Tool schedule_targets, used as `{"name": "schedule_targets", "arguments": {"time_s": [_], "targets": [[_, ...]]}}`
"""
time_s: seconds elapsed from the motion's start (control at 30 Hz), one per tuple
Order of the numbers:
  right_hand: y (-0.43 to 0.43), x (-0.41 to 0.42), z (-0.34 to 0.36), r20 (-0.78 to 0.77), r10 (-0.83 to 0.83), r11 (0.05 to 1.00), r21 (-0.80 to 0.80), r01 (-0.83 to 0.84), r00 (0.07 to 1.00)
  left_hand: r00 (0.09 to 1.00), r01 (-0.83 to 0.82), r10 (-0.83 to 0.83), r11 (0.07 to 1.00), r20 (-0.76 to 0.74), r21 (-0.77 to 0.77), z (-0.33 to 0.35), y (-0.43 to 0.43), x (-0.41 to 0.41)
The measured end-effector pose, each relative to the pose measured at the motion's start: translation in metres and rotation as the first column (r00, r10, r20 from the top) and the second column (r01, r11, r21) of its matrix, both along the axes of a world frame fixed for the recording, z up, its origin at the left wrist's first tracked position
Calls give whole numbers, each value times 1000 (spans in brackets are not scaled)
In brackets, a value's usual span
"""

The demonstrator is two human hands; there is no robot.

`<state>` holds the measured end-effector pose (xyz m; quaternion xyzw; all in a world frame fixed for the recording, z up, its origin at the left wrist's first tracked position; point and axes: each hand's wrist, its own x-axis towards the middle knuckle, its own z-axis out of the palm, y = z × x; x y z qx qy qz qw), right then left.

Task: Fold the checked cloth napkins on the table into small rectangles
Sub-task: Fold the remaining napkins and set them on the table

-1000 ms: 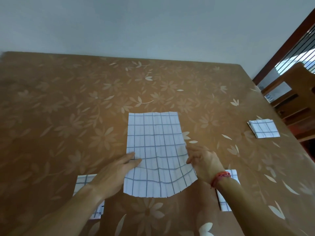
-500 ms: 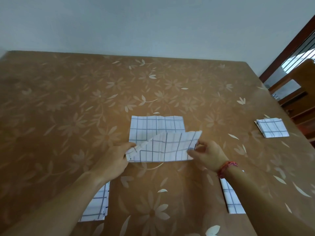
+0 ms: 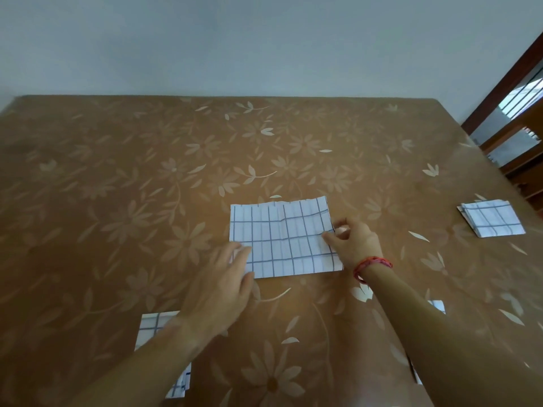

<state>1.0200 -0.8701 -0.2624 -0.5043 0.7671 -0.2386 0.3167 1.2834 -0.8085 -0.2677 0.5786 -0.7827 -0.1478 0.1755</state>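
Surface: brown table (image 3: 117, 201) with a pale flower print, running back to a plain grey-white wall (image 3: 264, 45).
Right margin: dark wooden frame (image 3: 499, 95) beyond the table's right corner; what stands behind it is not clear.
Centre napkin: white cloth with blue checks (image 3: 282, 236), lying flat near the middle of the table as a wide rectangle. A crease runs down its middle, and its far edge is slightly wavy.
Left hand: (image 3: 223, 286) palm down, fingers straight and relaxed. The fingertips rest on the centre napkin's near-left corner and grasp nothing.
Right hand: (image 3: 355, 245) at the napkin's right edge, fingers curled. The thumb lies on top of the cloth and the forefinger is at the edge, pinching it.
Bracelet: red band (image 3: 371, 264) on the right wrist.
Folded napkin: small checked rectangle (image 3: 492, 218) near the table's right edge, well apart from both hands.
Near-left napkin: checked cloth (image 3: 155, 324) partly hidden under the left forearm.
Near-right napkin: checked cloth (image 3: 437, 305), mostly hidden under the right forearm; how it is folded cannot be told.
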Motion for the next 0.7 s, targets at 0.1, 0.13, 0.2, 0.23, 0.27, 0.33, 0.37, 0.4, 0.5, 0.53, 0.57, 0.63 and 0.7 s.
{"name": "schedule_targets", "arguments": {"time_s": [0.1, 0.13, 0.2, 0.23, 0.27, 0.33, 0.37, 0.4, 0.5, 0.53, 0.57, 0.63, 0.7], "targets": [[1, 4, 1, -153, 53, 998, -15, -56, 987, 973, 187, -179, 981, 144, -43, -8, 19, -14], [3, 5, 0, -200, 78, 995, -41, -88, 977, 960, 220, -212, 975, 184, -28, -9, 24, -18], [13, 11, -3, -285, 146, 976, -117, -186, 947, 938, 247, -236, 969, 253, -13, -9, 31, -26], [20, 15, -4, -333, 193, 956, -147, -253, 923, 929, 252, -239, 968, 282, -13, -11, 33, -29], [28, 20, -7, -384, 236, 933, -168, -319, 893, 922, 257, -242, 966, 302, -10, -13, 35, -32], [46, 30, -14, -482, 295, 880, -200, -431, 825, 914, 264, -249, 964, 320, -5, -19, 37, -35], [54, 35, -17, -523, 321, 852, -205, -482, 790, 912, 261, -246, 965, 329, -2, -23, 37, -36], [61, 40, -21, -557, 354, 823, -197, -533, 752, 910, 253, -241, 967, 338, 10, -24, 36, -37], [75, 49, -30, -628, 441, 768, -105, -631, 641, 908, 228, -215, 974, 359, 7, -28, 34, -38], [76, 50, -34, -649, 452, 765, -71, -640, 612, 909, 225, -212, 974, 358, 3, -29, 34, -38], [76, 51, -37, -664, 460, 769, -35, -639, 590, 911, 224, -208, 975, 356, -4, -31, 34, -39], [76, 53, -42, -671, 467, 786, 17, -618, 576, 915, 210, -193, 978, 354, -10, -33, 34, -39], [76, 55, -46, -661, 483, 793, 52, -607, 574, 918, 193, -174, 981, 356, -18, -35, 32, -39]]}}
